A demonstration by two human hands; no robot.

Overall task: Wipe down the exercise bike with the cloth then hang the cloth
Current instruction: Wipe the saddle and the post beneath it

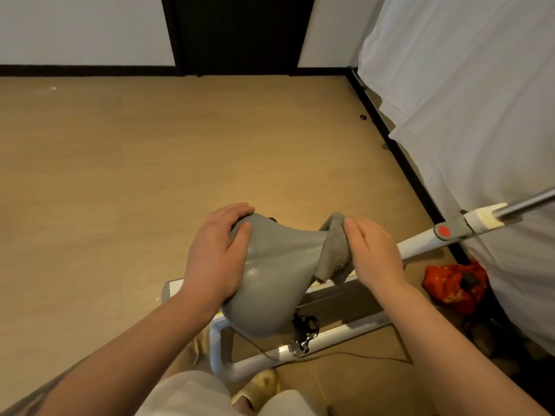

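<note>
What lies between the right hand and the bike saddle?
In the head view, the grey cloth lies between the right hand and the saddle, draped over its narrow end.

The left hand (pixel 214 253) covers the upper-left flank of the grey saddle (pixel 270 283), while the right hand (pixel 375 253) hides much of the folded cloth (pixel 335 250). The saddle conceals its own post. At right, the grey bar (pixel 528 204) is cut off by the frame edge. The red bundle's (pixel 453 283) print is too blurred to read.

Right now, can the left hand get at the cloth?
Probably yes: the cloth lies draped over the saddle's narrow end under the right hand; the left hand rests on that same saddle, nothing between.
</note>
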